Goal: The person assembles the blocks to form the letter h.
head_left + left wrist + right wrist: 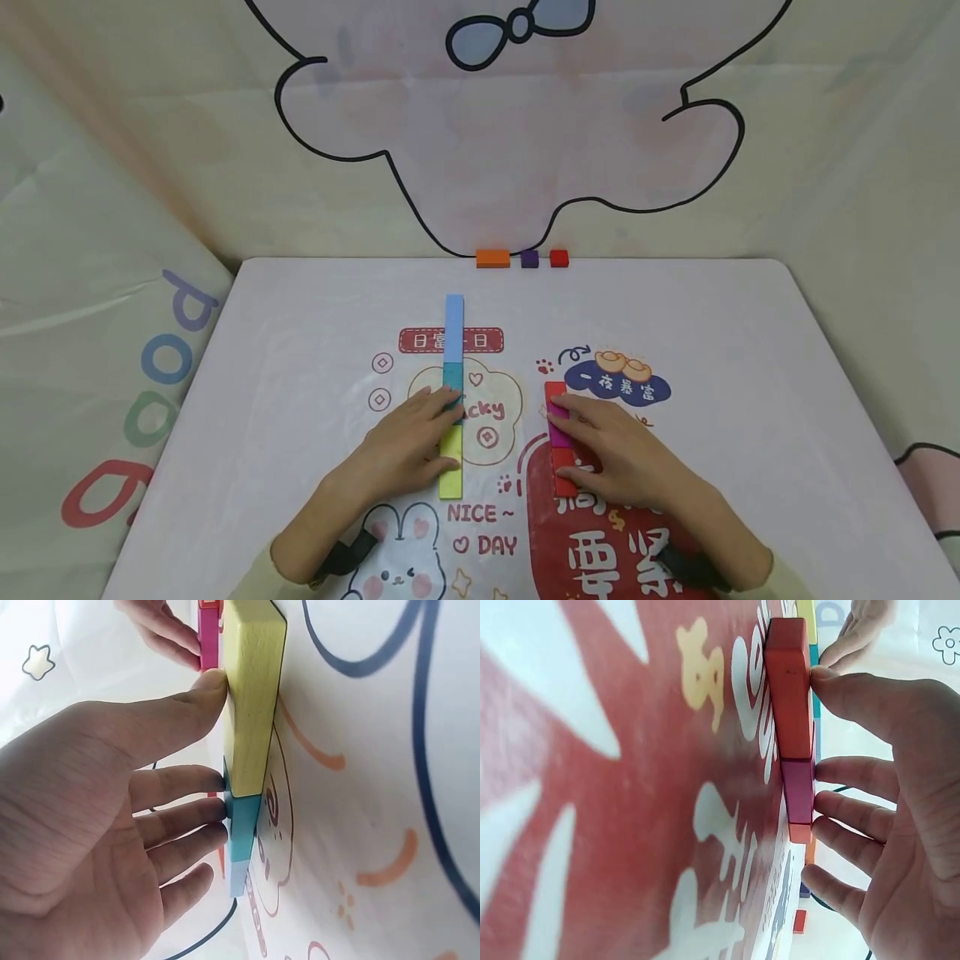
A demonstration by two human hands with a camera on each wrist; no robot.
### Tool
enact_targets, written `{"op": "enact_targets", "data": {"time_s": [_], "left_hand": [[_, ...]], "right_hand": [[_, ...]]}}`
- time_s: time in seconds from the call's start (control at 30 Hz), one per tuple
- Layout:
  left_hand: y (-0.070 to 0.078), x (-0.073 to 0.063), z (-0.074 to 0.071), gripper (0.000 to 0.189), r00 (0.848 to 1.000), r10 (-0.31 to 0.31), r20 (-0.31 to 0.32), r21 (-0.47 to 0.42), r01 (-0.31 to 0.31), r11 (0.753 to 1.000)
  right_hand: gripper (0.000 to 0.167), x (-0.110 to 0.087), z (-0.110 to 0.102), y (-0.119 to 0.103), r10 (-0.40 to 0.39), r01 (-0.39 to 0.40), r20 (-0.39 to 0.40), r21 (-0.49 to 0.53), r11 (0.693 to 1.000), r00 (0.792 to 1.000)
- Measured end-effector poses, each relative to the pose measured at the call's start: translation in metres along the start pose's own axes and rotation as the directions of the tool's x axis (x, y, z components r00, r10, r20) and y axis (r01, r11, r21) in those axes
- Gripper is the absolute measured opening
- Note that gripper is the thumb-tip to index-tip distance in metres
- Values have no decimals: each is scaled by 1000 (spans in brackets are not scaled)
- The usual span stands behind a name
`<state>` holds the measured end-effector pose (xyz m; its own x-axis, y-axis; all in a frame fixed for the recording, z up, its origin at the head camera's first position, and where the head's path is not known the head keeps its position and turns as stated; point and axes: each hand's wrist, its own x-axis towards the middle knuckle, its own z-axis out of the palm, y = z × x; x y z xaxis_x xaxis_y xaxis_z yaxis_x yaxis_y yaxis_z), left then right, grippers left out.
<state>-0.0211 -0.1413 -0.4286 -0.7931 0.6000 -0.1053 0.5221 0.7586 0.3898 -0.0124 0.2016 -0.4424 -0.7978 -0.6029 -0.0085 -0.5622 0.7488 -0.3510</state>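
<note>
Light blue [454,327], teal [453,374] and yellow [451,485] wooden blocks lie end to end in a straight row on the left. The fingertips of my left hand [405,442] rest on top of the teal block, its thumb on the yellow one. To the right a shorter row runs parallel: a red block [555,388], a magenta block [558,437] and a nearer red block [790,697]. My right hand [626,454] touches this row with extended fingers on the magenta part and its thumb on the near red block. Fingers partly cover both rows.
At the table's far edge stand an orange block [492,259], a small purple block [529,259] and a small red block [558,259]. The white tabletop [750,358] carries printed drawings and lettering. Printed cloth [840,167] hangs behind and beside it.
</note>
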Motion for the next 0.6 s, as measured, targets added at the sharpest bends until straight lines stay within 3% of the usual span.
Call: {"op": "enact_targets", "data": {"time_s": [0.37, 0.6], "left_hand": [[-1, 5, 1, 56, 999, -24, -44, -15, 23, 1000], [-3, 13, -9, 50, 997, 15, -78, 1, -15, 1000]], "right_hand": [[84, -5, 5, -5, -22, 21, -20, -47, 999, 1000], [87, -8, 6, -8, 8, -9, -10, -45, 999, 1000]]}}
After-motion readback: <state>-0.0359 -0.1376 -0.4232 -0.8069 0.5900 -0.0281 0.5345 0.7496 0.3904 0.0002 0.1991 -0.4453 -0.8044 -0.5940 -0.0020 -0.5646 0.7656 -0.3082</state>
